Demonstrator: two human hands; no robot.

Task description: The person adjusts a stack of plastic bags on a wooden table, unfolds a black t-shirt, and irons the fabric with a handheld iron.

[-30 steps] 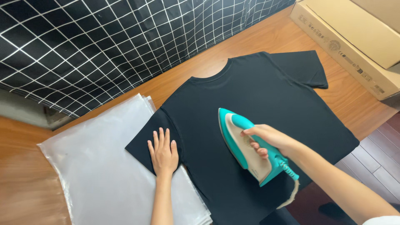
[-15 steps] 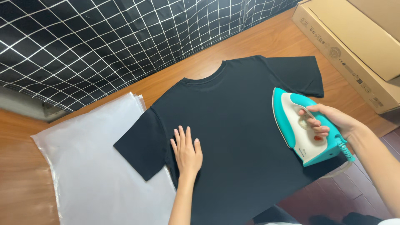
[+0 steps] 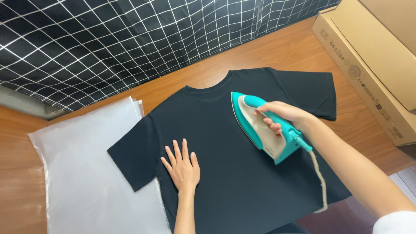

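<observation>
A black t-shirt (image 3: pixel 225 164) lies flat on the wooden table (image 3: pixel 286 50), collar toward the far side. My left hand (image 3: pixel 182 167) rests flat on it, fingers spread, near the left side seam below the left sleeve. My right hand (image 3: pixel 284 115) grips the handle of a teal and white iron (image 3: pixel 260 130), which sits on the shirt's upper chest, tip pointing toward the collar. The iron's pale cord (image 3: pixel 320 177) trails back past my forearm.
A stack of clear plastic bags (image 3: pixel 91 173) lies to the left, partly under the shirt's sleeve. A long cardboard box (image 3: pixel 372 65) stands at the right edge. A black cloth with a white grid (image 3: pixel 130 39) hangs behind the table.
The iron slid from the shirt's right side back toward the middle, up near the collar. My left hand shifted slightly left and stays flat on the shirt.
</observation>
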